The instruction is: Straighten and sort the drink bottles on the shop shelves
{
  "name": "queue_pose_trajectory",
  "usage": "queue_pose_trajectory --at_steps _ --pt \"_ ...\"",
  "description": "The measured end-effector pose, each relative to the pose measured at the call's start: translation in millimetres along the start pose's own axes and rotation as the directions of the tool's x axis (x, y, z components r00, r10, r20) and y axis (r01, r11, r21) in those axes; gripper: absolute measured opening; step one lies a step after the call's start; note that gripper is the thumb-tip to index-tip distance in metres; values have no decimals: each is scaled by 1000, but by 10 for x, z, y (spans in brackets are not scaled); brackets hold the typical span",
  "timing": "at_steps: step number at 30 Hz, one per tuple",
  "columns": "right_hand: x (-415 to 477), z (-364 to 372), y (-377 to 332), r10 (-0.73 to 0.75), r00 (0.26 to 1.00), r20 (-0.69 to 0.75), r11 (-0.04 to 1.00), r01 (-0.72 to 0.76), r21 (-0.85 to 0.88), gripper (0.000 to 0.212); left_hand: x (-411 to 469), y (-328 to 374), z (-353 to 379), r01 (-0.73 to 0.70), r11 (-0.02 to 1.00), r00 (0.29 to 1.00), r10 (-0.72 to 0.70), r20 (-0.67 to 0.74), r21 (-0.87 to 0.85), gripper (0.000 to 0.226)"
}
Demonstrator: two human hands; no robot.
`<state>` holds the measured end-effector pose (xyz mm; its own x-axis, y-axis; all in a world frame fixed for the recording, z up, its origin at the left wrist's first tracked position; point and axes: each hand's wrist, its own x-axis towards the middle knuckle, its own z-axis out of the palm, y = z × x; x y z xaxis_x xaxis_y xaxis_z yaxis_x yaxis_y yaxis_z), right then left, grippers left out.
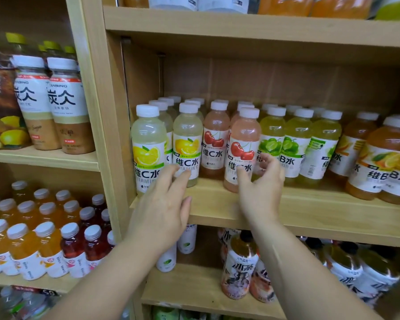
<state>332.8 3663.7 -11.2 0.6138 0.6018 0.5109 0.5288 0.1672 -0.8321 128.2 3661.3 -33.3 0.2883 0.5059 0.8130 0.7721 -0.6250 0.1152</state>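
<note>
watching my right hand (261, 188) curled round the front cherry bottle (244, 139) near the shelf (217, 204) edge, left hand (164, 209) straight-fingered against a lemon bottle (187, 135); one clumsy shove, i reckon, tips either off.

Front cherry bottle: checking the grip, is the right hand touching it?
Touching. Head view: the right hand lays its thumb on the label of the front cherry bottle, fingers curled round its side.

Reaching with loose-fingered left grip (162, 204) toward lemon bottle (187, 139); curling right grip (261, 188) round front cherry bottle (241, 144) on wooden shelf (217, 209).
</note>
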Motion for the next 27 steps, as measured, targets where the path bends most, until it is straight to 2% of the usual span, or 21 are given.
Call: queue_pose_trajectory --at_steps 2,4,10,14,18,21,27 --pt "151 -82 97 80 987 143 992 -65 -105 65 83 43 167 8 999 996 -5 94 -35 54" --pt "207 -112 133 97 962 254 984 -55 -169 64 193 123 297 32 996 988 -19 151 -82 51" --pt "251 -115 202 47 962 270 986 -1 -168 51 598 393 573 219 946 946 -145 289 -241 64" --pt "257 -125 242 33 961 274 990 6 -142 48 628 445 700 236 942 911 -129 391 -239 69" --pt "265 -184 254 52 948 315 994 -20 -103 51 635 419 728 240 946 894 -128 430 -216 70" --pt "258 -363 270 56 941 333 993 -17 -119 55 605 423 691 247 942 897 -133 422 -227 71" --pt "144 -1132 498 25 894 447 991 36 -128 34 350 764 604 254 925 953 -190 234 -281 64"
